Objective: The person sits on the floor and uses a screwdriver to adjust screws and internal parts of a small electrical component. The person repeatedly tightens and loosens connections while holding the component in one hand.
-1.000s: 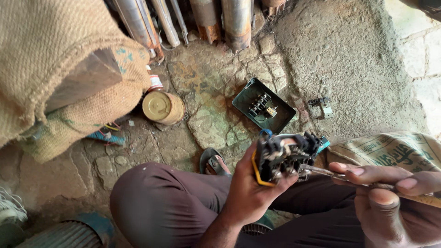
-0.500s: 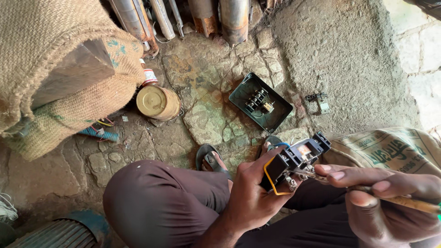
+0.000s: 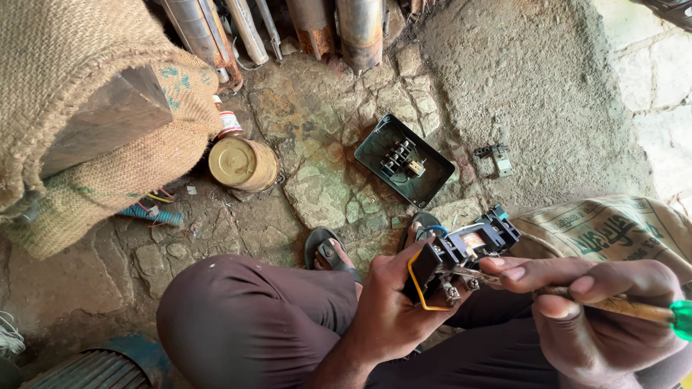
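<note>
Head view, looking down past the person's knees to a stone floor (image 3: 317,187). The left hand (image 3: 393,310) holds a black electrical switch unit (image 3: 461,256) above the lap, its grip closed around the unit's lower end, with a yellow wire loop (image 3: 417,288) running along the edge next to the thumb. The right hand (image 3: 605,317) has its grip closed on a screwdriver (image 3: 634,308) with a translucent amber shaft handle and a green end cap; the metal tip reaches the underside of the switch unit, index finger extended along the shaft.

On the floor beyond the sandalled feet (image 3: 328,252) lies an open dark green box cover (image 3: 404,160) with a small terminal block inside it, tilted diagonally. A small grey metal bracket (image 3: 497,157) lies to its right, well apart. A round brass-coloured tin (image 3: 241,164) sits left of the box, just beside a burlap sack (image 3: 86,108) draped over a wooden block. Several rusted metal cylinders (image 3: 339,25) stand along the top edge. A printed woven sack (image 3: 613,230) lies under the right forearm.
</note>
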